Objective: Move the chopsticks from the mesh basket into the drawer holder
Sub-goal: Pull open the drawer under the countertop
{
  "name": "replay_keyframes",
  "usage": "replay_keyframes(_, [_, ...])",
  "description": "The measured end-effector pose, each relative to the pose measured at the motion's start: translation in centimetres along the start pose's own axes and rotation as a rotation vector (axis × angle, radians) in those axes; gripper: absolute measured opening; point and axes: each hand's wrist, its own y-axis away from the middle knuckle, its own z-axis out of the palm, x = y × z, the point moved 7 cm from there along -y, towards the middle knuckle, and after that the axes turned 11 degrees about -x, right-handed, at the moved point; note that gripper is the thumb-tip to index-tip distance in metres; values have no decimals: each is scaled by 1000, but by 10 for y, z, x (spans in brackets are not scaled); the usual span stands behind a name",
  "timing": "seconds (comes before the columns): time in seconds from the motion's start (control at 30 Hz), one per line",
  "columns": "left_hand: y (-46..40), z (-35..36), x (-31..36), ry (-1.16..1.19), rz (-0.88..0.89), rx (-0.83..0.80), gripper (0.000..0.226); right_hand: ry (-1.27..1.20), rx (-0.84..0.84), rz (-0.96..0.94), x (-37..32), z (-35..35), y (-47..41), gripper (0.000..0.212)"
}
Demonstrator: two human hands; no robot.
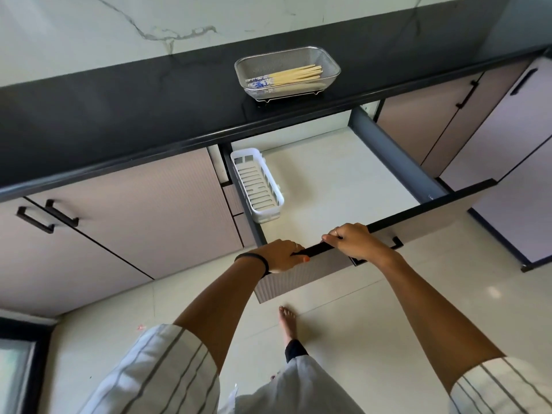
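A steel mesh basket (328,65) stands on the black countertop (119,115). Inside it lie several wooden chopsticks (295,75) with blue-and-white patterned ends pointing left. Below, a wide drawer (343,180) stands pulled out. A white slotted plastic holder (257,183) lies empty against the drawer's left side. My left hand (279,255) and my right hand (355,239) both grip the black top edge of the drawer front (418,213), far from the basket.
Closed cabinet doors with black handles (47,215) flank the drawer on the left and right. The drawer's grey right wall (397,156) runs diagonally. A bare foot (287,322) stands on the pale tiled floor below the drawer front.
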Motion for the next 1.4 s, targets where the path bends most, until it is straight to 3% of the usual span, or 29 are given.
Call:
replay_keyframes(0.3, [-1,6,3,-11,-53,-62,54,-95,-115,106,11,4,11,53])
replay_keyframes(0.53, [-6,1,1,59,-58,-122,54,-76,-294,160,2,1,7,39])
replay_keyframes(0.73, [-17,-6,-10,300,-43,-239,48,148,-491,237,-16,-9,-8,44])
replay_keyframes(0.87, [-27,-35,-27,324,-79,-297,50,175,-731,251,-26,-11,-30,35])
replay_keyframes(0.93, [-36,-73,-42,220,-122,-113,53,153,-626,213,-33,-27,-53,37])
replay_keyframes(1.07, [-41,-145,-66,114,-127,276,43,-17,-132,10,-61,-84,-101,32])
replay_keyframes(1.17, [-31,-184,-81,195,-100,432,45,-98,-44,-104,-88,-113,-120,27])
replay_keyframes(1.4, [-15,-293,-104,34,41,816,42,-145,289,-212,-142,-185,-149,23])
